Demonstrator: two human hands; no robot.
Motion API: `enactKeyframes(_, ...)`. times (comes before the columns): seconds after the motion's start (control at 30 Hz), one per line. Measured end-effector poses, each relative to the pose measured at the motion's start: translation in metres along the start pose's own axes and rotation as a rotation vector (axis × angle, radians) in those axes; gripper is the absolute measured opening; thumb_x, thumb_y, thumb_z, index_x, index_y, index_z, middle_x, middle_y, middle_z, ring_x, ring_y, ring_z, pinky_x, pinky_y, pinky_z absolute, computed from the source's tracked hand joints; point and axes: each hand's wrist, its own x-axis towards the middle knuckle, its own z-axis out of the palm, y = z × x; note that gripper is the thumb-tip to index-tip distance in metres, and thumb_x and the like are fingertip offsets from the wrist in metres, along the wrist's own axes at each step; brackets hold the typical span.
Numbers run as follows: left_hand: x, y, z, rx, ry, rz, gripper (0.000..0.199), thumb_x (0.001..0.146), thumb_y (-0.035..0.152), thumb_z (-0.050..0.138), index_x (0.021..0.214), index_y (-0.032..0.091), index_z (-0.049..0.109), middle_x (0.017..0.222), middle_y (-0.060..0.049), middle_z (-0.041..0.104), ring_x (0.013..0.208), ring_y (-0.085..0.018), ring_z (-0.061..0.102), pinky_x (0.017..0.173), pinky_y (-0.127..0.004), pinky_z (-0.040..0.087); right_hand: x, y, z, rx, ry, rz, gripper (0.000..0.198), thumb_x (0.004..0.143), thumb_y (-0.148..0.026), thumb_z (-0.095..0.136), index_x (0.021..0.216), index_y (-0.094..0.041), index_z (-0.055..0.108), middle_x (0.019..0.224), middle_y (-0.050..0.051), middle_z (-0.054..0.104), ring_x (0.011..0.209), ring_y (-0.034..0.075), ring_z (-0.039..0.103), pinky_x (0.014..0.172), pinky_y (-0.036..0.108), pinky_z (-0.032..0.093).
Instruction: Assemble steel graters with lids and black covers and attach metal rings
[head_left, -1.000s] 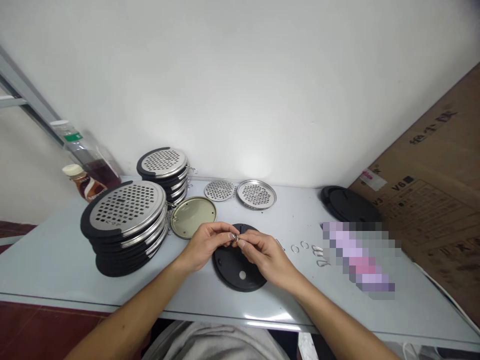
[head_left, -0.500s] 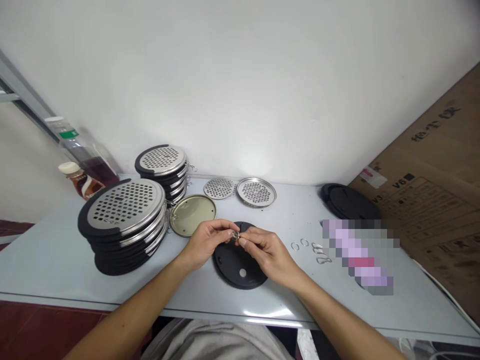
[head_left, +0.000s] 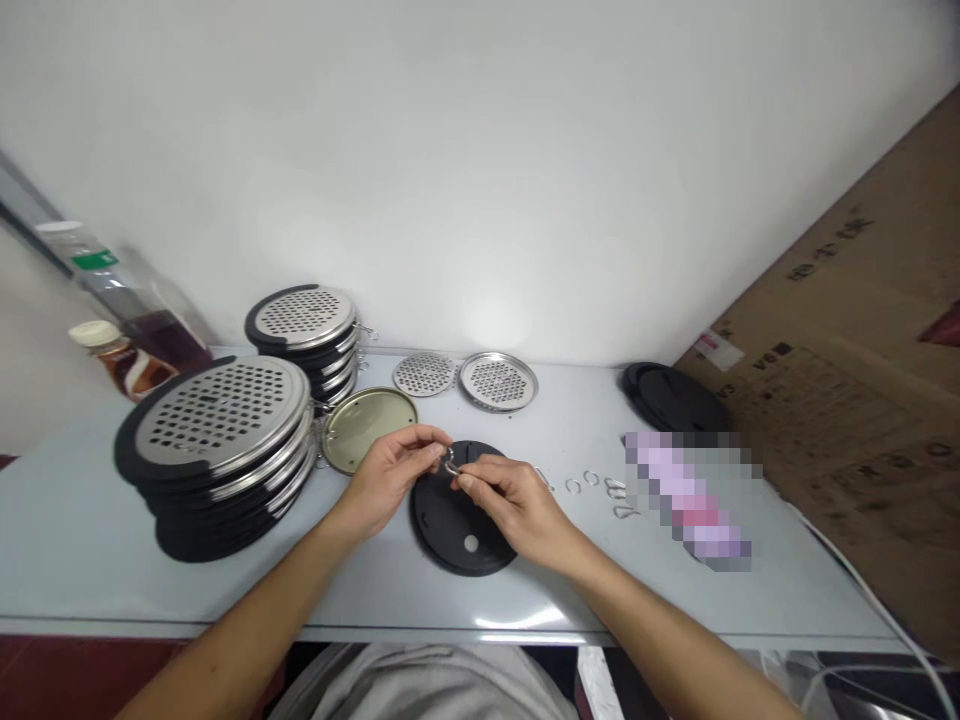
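Note:
Over a round black plate [head_left: 457,540] with a slot and a hole, my two hands meet fingertip to fingertip. My left hand [head_left: 394,475] pinches a small metal ring [head_left: 449,455] between thumb and forefinger. Closed on a small metal piece [head_left: 453,469], probably a carabiner clip, is my right hand [head_left: 517,505]; its fingers hide most of it. Ring and piece touch or overlap. To the right on the table lie loose metal rings [head_left: 574,487] and carabiner clips [head_left: 625,512].
Stacks of black-rimmed perforated discs [head_left: 217,415] stand left, near two bottles [head_left: 112,360]. A gold-coloured lid [head_left: 367,425], a perforated disc [head_left: 424,375] and a rimmed grater plate [head_left: 499,382] lie behind. Black plates [head_left: 675,398], a blurred purple item [head_left: 686,490] and a cardboard box [head_left: 840,380] are right.
The view has turned slightly right, so things sit farther left. The small metal parts between my fingertips have tilted, and my fingertips are slightly farther apart.

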Motion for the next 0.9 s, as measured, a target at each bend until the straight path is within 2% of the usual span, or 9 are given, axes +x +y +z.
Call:
enactKeyframes(0.17, -0.003, -0.001, 0.002, 0.397, 0.079, 0.268, 0.018, 0.087, 0.031, 0.064, 0.1, 0.02, 0.07, 0.104, -0.005, 0.063, 0.098, -0.018, 0.059, 0.086, -0.028, 0.047, 0.006, 0.014, 0.001, 0.13, 0.093, 0.113, 0.033, 0.095, -0.041, 0.05, 0.088, -0.017, 0.07, 0.064, -0.002, 0.054, 0.056, 0.01, 0.047, 0.054, 0.023, 0.038)
enactKeyframes(0.37, -0.008, -0.004, 0.007, 0.484, 0.04, 0.331, 0.016, 0.086, 0.029, 0.065, 0.099, 0.02, 0.069, 0.092, -0.004, 0.066, 0.085, -0.017, 0.063, 0.08, -0.028, 0.051, 0.006, 0.016, 0.005, -0.081, 0.185, -0.062, 0.02, 0.092, -0.031, 0.056, 0.094, -0.021, 0.074, 0.078, 0.004, 0.066, 0.072, 0.016, 0.06, 0.068, 0.027, 0.046)
enactKeyframes(0.43, -0.008, -0.005, 0.007, 0.554, 0.066, 0.386, 0.011, 0.086, 0.027, 0.065, 0.093, 0.02, 0.07, 0.089, -0.004, 0.067, 0.082, -0.017, 0.063, 0.078, -0.028, 0.051, 0.005, 0.016, 0.005, -0.084, 0.187, -0.045, 0.016, 0.09, -0.03, 0.06, 0.093, -0.021, 0.073, 0.077, 0.004, 0.065, 0.071, 0.016, 0.06, 0.068, 0.027, 0.048)
enactKeyframes(0.5, -0.008, -0.005, 0.008, 0.628, 0.074, 0.45, 0.008, 0.087, 0.023, 0.064, 0.091, 0.02, 0.071, 0.088, -0.004, 0.068, 0.081, -0.016, 0.063, 0.077, -0.028, 0.05, 0.006, 0.017, 0.003, 0.001, 0.2, 0.023, 0.018, 0.084, -0.031, 0.068, 0.097, -0.02, 0.07, 0.082, 0.004, 0.065, 0.071, 0.015, 0.061, 0.064, 0.027, 0.05)
enactKeyframes(0.57, -0.007, -0.001, 0.01, 0.699, 0.028, 0.525, 0.01, 0.087, 0.02, 0.062, 0.091, 0.021, 0.071, 0.088, -0.005, 0.069, 0.082, -0.017, 0.063, 0.077, -0.028, 0.05, 0.008, 0.018, -0.002, 0.199, 0.174, 0.067, 0.039, 0.075, -0.031, 0.076, 0.11, -0.021, 0.063, 0.1, 0.006, 0.065, 0.079, 0.015, 0.064, 0.066, 0.026, 0.053)
enactKeyframes(0.67, -0.002, 0.011, 0.017, 0.779, -0.095, 0.608, 0.013, 0.087, 0.017, 0.06, 0.091, 0.022, 0.072, 0.089, -0.005, 0.07, 0.087, -0.018, 0.064, 0.08, -0.029, 0.049, 0.012, 0.018, -0.013, 0.528, 0.029, 0.071, 0.059, 0.07, -0.031, 0.08, 0.123, -0.023, 0.055, 0.116, 0.008, 0.062, 0.089, 0.017, 0.066, 0.069, 0.028, 0.056)
enactKeyframes(0.77, 0.009, 0.025, 0.026, 0.791, -0.115, 0.571, 0.015, 0.084, 0.017, 0.061, 0.094, 0.022, 0.07, 0.084, -0.003, 0.069, 0.079, -0.017, 0.063, 0.075, -0.027, 0.048, 0.015, 0.018, -0.023, 0.606, -0.004, 0.091, 0.042, 0.072, -0.034, 0.077, 0.109, -0.018, 0.065, 0.092, 0.006, 0.069, 0.079, 0.018, 0.066, 0.055, 0.026, 0.055)
enactKeyframes(0.83, 0.017, 0.029, 0.03, 0.751, -0.106, 0.479, 0.018, 0.083, 0.018, 0.062, 0.099, 0.022, 0.069, 0.079, -0.001, 0.069, 0.073, -0.015, 0.063, 0.07, -0.025, 0.048, 0.015, 0.019, -0.028, 0.534, 0.069, 0.107, 0.032, 0.073, -0.033, 0.076, 0.098, -0.015, 0.069, 0.081, 0.005, 0.069, 0.073, 0.018, 0.066, 0.048, 0.023, 0.05)
enactKeyframes(0.9, 0.023, 0.027, 0.029, 0.723, -0.098, 0.395, 0.017, 0.083, 0.021, 0.063, 0.099, 0.022, 0.069, 0.078, 0.0, 0.07, 0.072, -0.015, 0.064, 0.069, -0.025, 0.048, 0.016, 0.022, -0.032, 0.392, 0.152, 0.114, 0.024, 0.074, -0.031, 0.074, 0.093, -0.015, 0.071, 0.081, 0.005, 0.07, 0.07, 0.017, 0.065, 0.047, 0.023, 0.049)
